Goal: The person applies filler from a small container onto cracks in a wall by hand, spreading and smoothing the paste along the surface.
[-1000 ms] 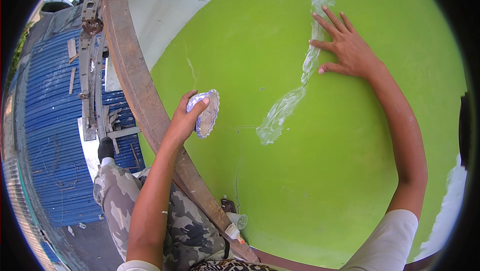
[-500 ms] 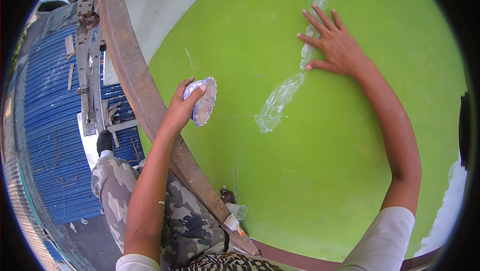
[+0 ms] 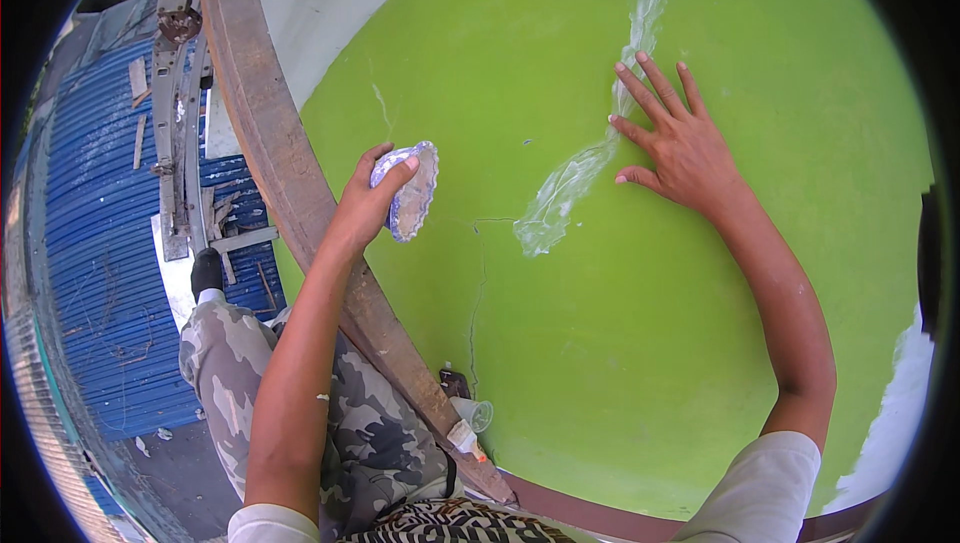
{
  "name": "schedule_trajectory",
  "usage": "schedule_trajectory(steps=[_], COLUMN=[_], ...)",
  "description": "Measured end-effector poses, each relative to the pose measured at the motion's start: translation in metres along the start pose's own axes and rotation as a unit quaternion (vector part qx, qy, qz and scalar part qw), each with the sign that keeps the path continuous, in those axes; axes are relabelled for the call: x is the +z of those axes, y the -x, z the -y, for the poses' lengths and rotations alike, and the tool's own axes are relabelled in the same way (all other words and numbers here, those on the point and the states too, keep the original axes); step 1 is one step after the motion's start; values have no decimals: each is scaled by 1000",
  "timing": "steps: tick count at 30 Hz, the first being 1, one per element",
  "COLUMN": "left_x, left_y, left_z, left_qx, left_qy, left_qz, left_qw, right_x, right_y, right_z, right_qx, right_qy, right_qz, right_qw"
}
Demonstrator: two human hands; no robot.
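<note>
My left hand (image 3: 368,201) grips a small bowl (image 3: 416,195) with a scalloped rim, white and purple outside and coated with pale residue inside. It is tilted, its open side turned toward the right. My right hand (image 3: 688,151) is spread, with bare fingers against the green wall (image 3: 640,343). Its fingertips lie on and beside a smeared whitish strip (image 3: 565,198), which runs from the top edge down to the lower left. From near the strip's lower end a thin dark crack (image 3: 478,283) goes left and then down the wall.
A brown beam (image 3: 285,133) curves down between my body and the wall. A paintbrush (image 3: 466,438) and a clear plastic cup (image 3: 478,414) rest near its lower end. At left stands a metal ladder (image 3: 182,143), above a blue corrugated roof (image 3: 100,273) with wood scraps.
My right hand has slid down along the whitish strip, its fingers still spread. The left hand keeps hold of the bowl in nearly the same place. The view has shifted slightly.
</note>
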State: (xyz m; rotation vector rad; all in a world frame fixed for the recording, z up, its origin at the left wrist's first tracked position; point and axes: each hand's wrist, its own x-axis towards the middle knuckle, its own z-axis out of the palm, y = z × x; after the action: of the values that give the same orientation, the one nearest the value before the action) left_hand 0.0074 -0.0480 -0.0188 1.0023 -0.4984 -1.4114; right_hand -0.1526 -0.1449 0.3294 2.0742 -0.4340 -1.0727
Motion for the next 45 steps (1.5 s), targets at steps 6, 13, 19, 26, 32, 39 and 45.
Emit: schedule_trajectory(steps=[6,13,19,26,32,39,45], left_x=[-2,-1,1,-1,1,-4,-5], left_y=[1,1,2,2,1,5,-2], left_z=[-2,-1,-5,-4,-3,-3,3], left_qx=[-8,-14,-8,-13,-4,-7,2], left_qy=[12,-19,-13,-25,14,13,15], left_qz=[4,19,12,14,4,7,18], left_qw=[1000,1000,1000,1000,1000,1000,1000], right_x=[11,16,19,18,29,0,17], right_y=[4,14,17,11,15,42,74], right_z=[20,23,26,37,34,135,229], right_qx=[29,87,127,125,153,139,249], right_qy=[-5,-15,-28,-37,-5,-204,-508], right_qz=[-51,-85,-116,-90,-149,-137,-159], right_qw=[998,992,985,987,977,959,809])
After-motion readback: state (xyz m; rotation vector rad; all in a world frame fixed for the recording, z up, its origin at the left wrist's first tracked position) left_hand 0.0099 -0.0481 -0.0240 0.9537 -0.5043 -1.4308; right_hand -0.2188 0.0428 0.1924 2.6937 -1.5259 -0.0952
